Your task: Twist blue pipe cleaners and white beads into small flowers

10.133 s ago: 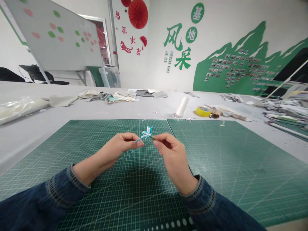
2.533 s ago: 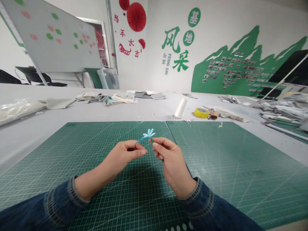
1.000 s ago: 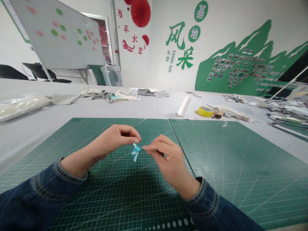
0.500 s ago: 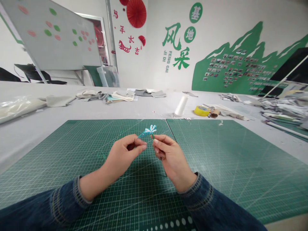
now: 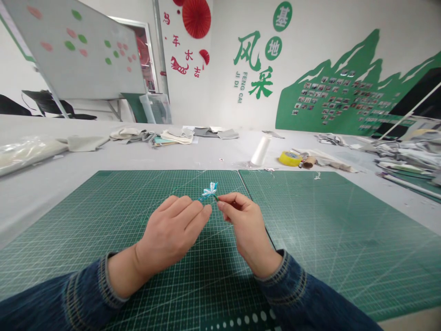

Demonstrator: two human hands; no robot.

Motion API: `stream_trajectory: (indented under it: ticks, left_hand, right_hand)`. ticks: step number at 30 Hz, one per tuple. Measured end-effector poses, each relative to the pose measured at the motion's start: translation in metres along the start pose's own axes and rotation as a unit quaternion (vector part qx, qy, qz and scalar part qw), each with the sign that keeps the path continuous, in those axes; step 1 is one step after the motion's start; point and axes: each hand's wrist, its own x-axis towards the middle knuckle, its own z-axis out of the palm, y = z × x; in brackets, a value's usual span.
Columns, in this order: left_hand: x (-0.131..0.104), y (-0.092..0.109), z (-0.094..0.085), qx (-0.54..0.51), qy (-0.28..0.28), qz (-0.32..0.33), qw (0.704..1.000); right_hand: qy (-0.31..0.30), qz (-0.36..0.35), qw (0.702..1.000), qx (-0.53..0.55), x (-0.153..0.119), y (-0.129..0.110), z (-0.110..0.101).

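Note:
A small blue-and-white flower point(image 5: 210, 189) with a green stem is held up over the green cutting mat point(image 5: 131, 193). My right hand point(image 5: 246, 225) pinches the stem between thumb and forefinger, just below the petals. Blue strands run from the flower's left side to my left hand point(image 5: 174, 230). That hand is closed, its back turned toward me, and its fingertips are mostly hidden, with the strands passing in at the knuckles. Both hands are close together, a small gap between their thumbs.
A second cutting mat point(image 5: 330, 230) lies on the right. Behind the mats are a white thread cone point(image 5: 261, 151), a roll of yellow tape point(image 5: 289, 158) and fabric scraps point(image 5: 179, 136). A plastic-wrapped bundle point(image 5: 29, 154) lies at the left, with piled material point(image 5: 409, 154) at the right.
My left hand has rolled over from a side-on pinch, so its back now shows. The flower has tilted and shifted slightly left and down. My right hand still holds the stem.

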Motion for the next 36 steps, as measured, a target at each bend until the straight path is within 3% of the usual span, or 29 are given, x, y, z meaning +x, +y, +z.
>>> stream_trajectory:
  ticks: [2, 6, 12, 17, 21, 25, 28, 33, 36]
  left_hand:
    - [0.002, 0.0, -0.005, 0.009, 0.002, 0.015, 1.0]
    - [0.006, -0.003, -0.012, 0.021, 0.006, 0.021, 1.0]
    - [0.014, -0.018, -0.013, -0.032, -0.059, -0.079, 0.995]
    - [0.018, -0.036, -0.011, -0.162, -0.115, -0.108, 0.974]
    - [0.017, -0.05, -0.011, -0.256, -0.147, -0.138, 0.945]
    - [0.015, -0.06, -0.005, -0.348, -0.162, -0.243, 0.891]
    - [0.011, -0.061, 0.004, -0.435, -0.181, -0.322, 0.821]
    - [0.001, -0.049, 0.02, -0.561, -0.206, -0.427, 0.678]
    - [-0.001, -0.038, 0.027, -0.61, -0.193, -0.45, 0.623]
  right_hand:
    - [0.016, -0.108, 0.985, -0.136, -0.003, -0.002, -0.001]
    - [-0.028, -0.271, 0.909, -0.316, -0.01, -0.007, -0.004]
    - [-0.065, -0.36, 0.825, -0.43, -0.011, -0.008, -0.007]
    - [-0.09, -0.406, 0.788, -0.454, -0.01, -0.01, -0.007]
    - [-0.133, -0.394, 0.806, -0.422, -0.011, -0.011, -0.007]
    - [-0.164, -0.339, 0.871, -0.316, -0.01, -0.012, -0.006]
    - [-0.164, -0.279, 0.919, -0.226, -0.009, -0.016, -0.005]
    - [-0.139, -0.169, 0.968, -0.125, -0.006, -0.019, -0.003]
    - [-0.105, -0.096, 0.989, -0.043, -0.005, -0.014, -0.003]
